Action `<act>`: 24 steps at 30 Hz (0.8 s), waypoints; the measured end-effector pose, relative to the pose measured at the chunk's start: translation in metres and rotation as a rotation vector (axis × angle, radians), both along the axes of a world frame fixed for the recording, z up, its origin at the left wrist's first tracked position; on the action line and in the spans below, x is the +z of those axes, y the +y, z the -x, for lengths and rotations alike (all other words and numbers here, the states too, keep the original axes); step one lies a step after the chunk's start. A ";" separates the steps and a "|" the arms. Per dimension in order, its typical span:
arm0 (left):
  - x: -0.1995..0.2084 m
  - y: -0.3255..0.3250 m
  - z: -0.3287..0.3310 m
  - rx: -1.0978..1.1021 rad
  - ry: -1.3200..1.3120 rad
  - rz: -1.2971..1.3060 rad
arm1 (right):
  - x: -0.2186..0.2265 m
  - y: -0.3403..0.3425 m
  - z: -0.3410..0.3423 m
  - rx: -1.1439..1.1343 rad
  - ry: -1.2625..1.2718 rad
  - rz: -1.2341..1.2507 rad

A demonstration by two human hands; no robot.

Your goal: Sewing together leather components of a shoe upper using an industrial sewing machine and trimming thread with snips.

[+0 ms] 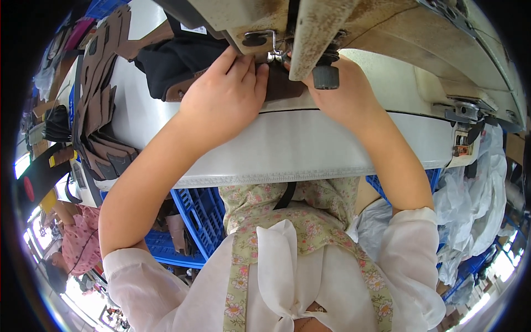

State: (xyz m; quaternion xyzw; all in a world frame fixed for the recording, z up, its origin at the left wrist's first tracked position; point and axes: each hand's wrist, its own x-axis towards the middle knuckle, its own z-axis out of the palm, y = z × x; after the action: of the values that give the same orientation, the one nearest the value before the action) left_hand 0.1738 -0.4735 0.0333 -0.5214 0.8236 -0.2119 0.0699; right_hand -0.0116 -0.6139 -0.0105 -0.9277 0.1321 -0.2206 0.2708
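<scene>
Under the presser foot [275, 56] of a sewing machine [381, 25] lies a brown, leather-like piece [282, 83]. My left hand [224, 97] rests on this piece just left of the foot, fingers bent and pressed together against it. Black cloth [180, 58] with a brown edge bunches beside that hand and seems joined to the piece. On the other side, my right hand [345, 88] reaches in at the piece's right end. Most of its fingers are hidden behind the machine head and a dark knob [326, 77].
Several brown cut pieces [94, 105] overlap along the white table [265, 146] at the left. A ruler strip [276, 178] runs along its front edge. Blue crates [199, 216] stand below, and clear plastic bags [470, 205] hang at the right. Another person [80, 238] is at far left.
</scene>
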 end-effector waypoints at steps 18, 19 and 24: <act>-0.005 0.003 -0.007 -0.008 -0.003 0.007 | 0.005 0.003 -0.006 -0.048 0.123 0.119; -0.007 0.002 -0.007 -0.028 -0.002 0.041 | 0.007 0.003 -0.005 -0.058 0.226 0.170; -0.011 -0.002 -0.011 -0.067 -0.022 0.104 | -0.006 -0.001 -0.006 -0.097 0.192 0.198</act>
State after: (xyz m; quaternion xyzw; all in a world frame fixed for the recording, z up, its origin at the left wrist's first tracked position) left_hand 0.1849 -0.4757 0.0220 -0.4940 0.8277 -0.2624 0.0449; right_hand -0.0058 -0.6147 -0.0167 -0.9592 0.1796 -0.1556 0.1530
